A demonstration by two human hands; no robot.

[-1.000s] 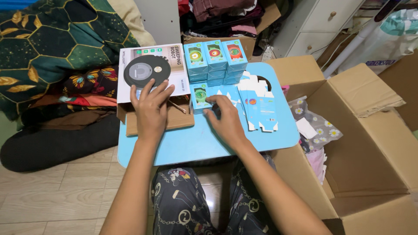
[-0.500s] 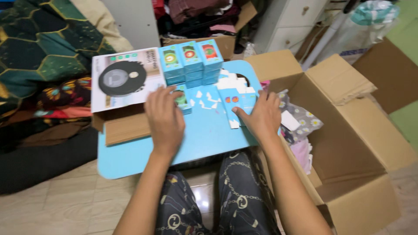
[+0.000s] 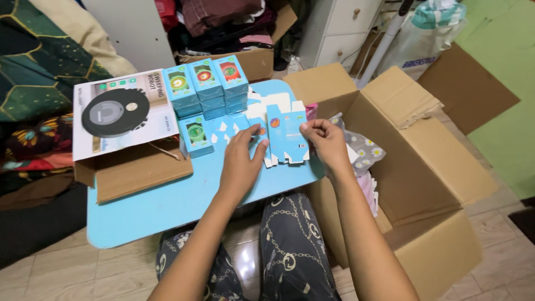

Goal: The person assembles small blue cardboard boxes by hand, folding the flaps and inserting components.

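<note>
A single camera sits on the person's head and looks steeply down and forward, close enough that both forearms run up from the bottom edge to the blue table [image 3: 167, 200] in the middle of the frame. The person's patterned trousers [image 3: 290, 245] fill the bottom centre, and an open cardboard box [image 3: 440, 167] takes the right side. The view seems tilted slightly, and no second view shares the scene.

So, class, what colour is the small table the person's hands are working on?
Light blue; the table shows clearly in the head view.
</note>
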